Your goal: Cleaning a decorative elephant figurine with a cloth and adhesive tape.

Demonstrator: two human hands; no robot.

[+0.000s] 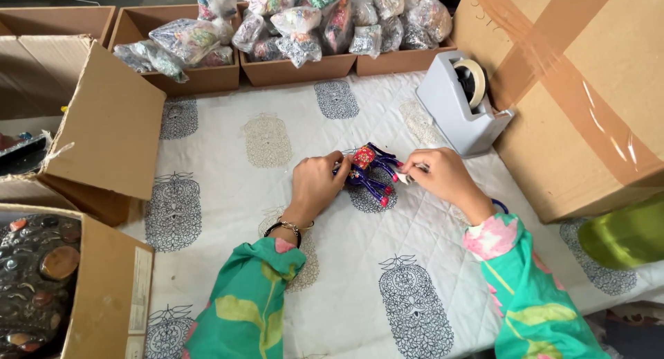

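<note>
A small dark blue toy figure (370,171) with red and pink decoration lies on the white printed cloth (387,276) in the middle. My left hand (317,185) grips its left side. My right hand (443,176) sits just to its right, fingertips pinching a small pale piece that looks like tape against the figure. Both arms wear green floral sleeves; a dark bangle is on the left wrist.
A grey tape dispenser (462,102) stands behind my right hand. A large taped cardboard box (581,89) fills the right. Open boxes of bagged items (297,34) line the back. More cardboard boxes (104,124) stand at left; one (41,276) holds decorated pieces.
</note>
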